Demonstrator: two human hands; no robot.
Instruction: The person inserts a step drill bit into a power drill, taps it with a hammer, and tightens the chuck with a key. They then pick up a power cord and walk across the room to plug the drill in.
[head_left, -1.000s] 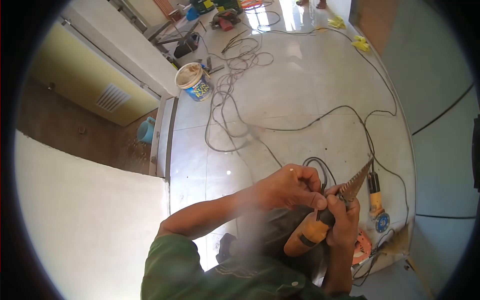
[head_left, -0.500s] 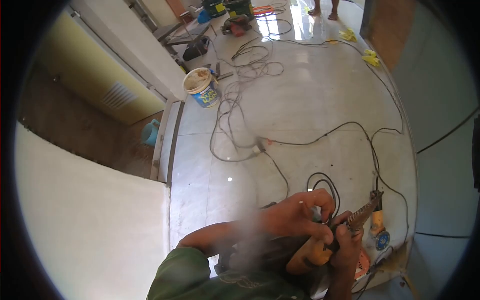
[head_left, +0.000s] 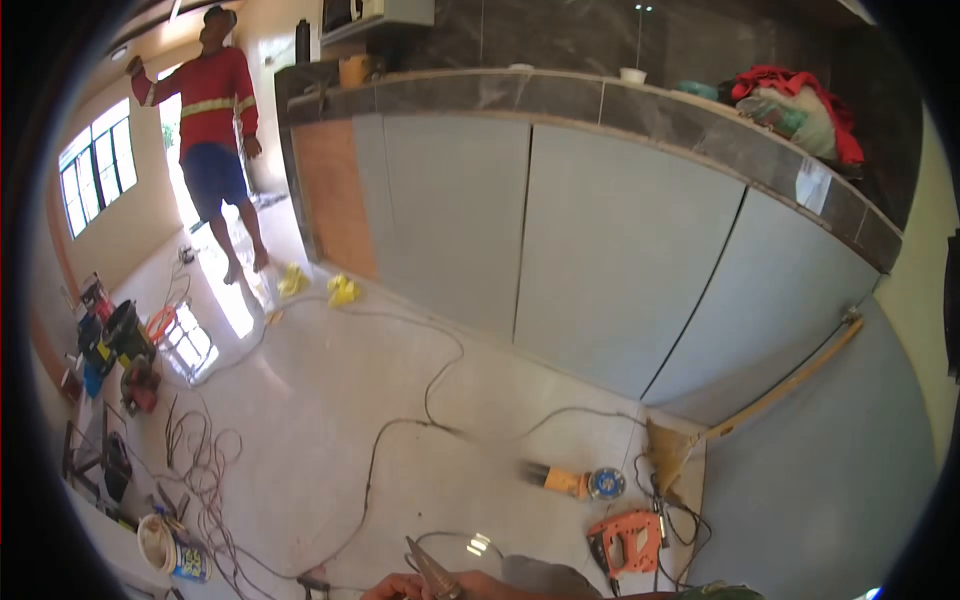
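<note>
Both of my hands are low at the bottom edge, partly cut off. My right hand (head_left: 478,586) is closed around the base of a tapered, pointed metal tool (head_left: 432,568) that points up and left. Close beside it, my left hand (head_left: 393,587) has its fingers curled; what they grip is hidden. A black cable (head_left: 450,535) loops on the floor just beyond. Farther right lie a yellow angle grinder (head_left: 565,483) with a blue disc and an orange power tool (head_left: 632,543).
A broom (head_left: 675,455) leans by the grey cabinets (head_left: 610,260). Tangled cords (head_left: 205,465) and a paint bucket (head_left: 170,550) are on the left floor. A person in a red shirt (head_left: 217,100) stands at the back. Yellow scraps (head_left: 343,290) lie near the counter.
My view has swung up and to the right, bringing the cabinets and the standing person into sight. My hands have dropped to the frame's bottom edge; the metal tool stays in my right hand.
</note>
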